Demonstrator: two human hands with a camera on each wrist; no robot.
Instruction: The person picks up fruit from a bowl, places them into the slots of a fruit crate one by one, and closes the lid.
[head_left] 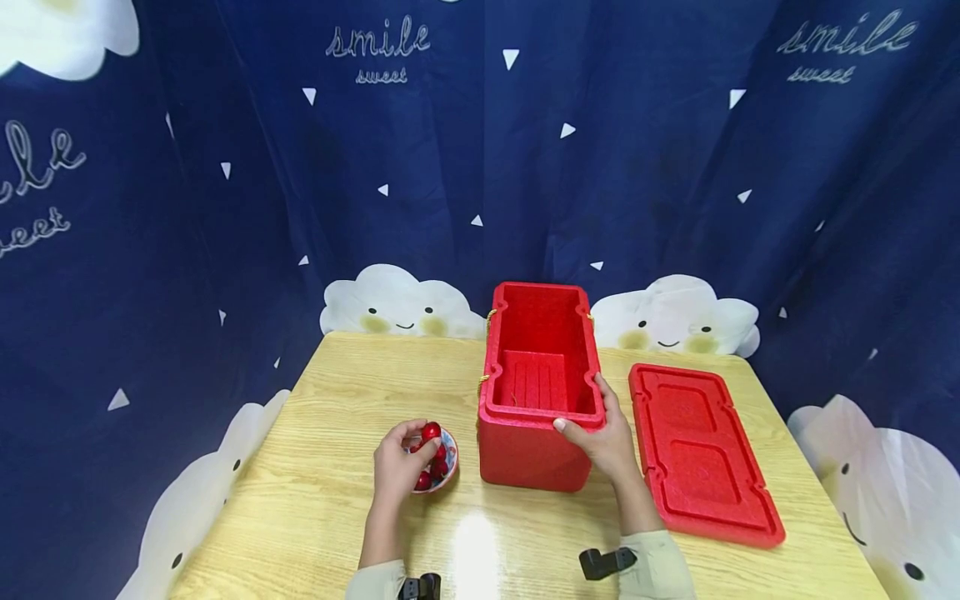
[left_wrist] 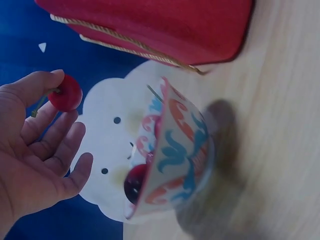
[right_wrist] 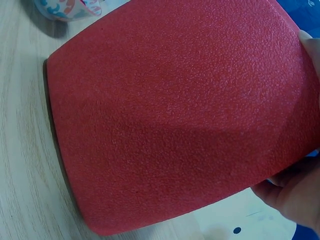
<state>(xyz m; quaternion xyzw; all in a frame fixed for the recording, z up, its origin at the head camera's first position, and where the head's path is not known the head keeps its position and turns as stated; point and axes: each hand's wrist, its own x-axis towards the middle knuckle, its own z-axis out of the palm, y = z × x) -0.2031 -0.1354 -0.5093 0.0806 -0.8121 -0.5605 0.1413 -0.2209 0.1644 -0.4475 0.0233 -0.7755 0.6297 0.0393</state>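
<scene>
Between thumb and fingertips my left hand point(head_left: 401, 462) pinches a red cherry point(left_wrist: 66, 93) by its side, its green stem hanging down. The cherry is above a patterned bowl point(left_wrist: 182, 150) that holds several more cherries point(left_wrist: 135, 183). To the right of the bowl stands a red foam box point(head_left: 536, 454) without its lid; its grooved floor shows inside. My right hand point(head_left: 611, 437) holds the box at its near right corner, thumb on the front rim and fingers along the right side.
A red lid point(head_left: 705, 454) lies flat on the wooden table point(head_left: 360, 383), right of the box. Yellow cords point(left_wrist: 125, 40) run along the box's side. Behind the table hangs a dark blue curtain point(head_left: 435, 167) with white clouds.
</scene>
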